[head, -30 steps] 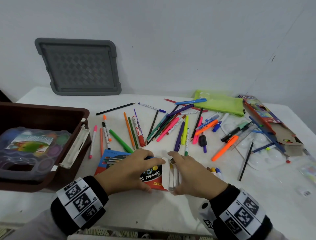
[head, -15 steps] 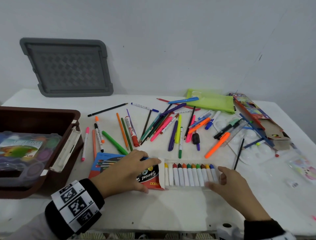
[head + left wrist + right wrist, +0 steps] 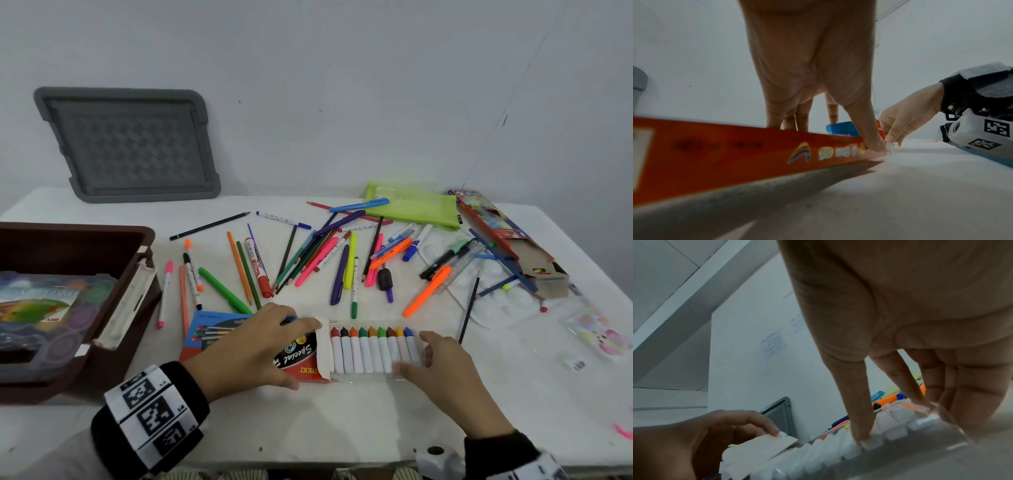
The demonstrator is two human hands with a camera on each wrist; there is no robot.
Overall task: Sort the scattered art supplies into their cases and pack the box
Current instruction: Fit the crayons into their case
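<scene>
A red crayon box (image 3: 297, 356) lies near the table's front edge, its white flap (image 3: 323, 346) open to the right. My left hand (image 3: 305, 354) grips the box, thumb on the near side and fingers on the far side; the left wrist view shows the thumb (image 3: 873, 144) on the box's orange-red side (image 3: 735, 154). A clear tray of crayons (image 3: 370, 353) sticks out of the box to the right. My right hand (image 3: 411, 353) holds the tray's right end, with the thumb (image 3: 859, 426) on the crayons and the fingers over the far edge of the tray (image 3: 937, 418).
A brown box (image 3: 113, 236) at left holds a paint set case (image 3: 44, 308); its grey lid (image 3: 130, 144) leans on the wall. Several pens and pencils (image 3: 308, 260) lie scattered mid-table. Also on the table are a green pouch (image 3: 414, 209), a coloured-pencil carton (image 3: 507, 240), a clear palette (image 3: 496, 284) and a blue pencil box (image 3: 212, 329).
My right hand drew the crayon tray out of the box to the right, then moved back left onto the tray's right end. The left hand kept its grip on the box.
</scene>
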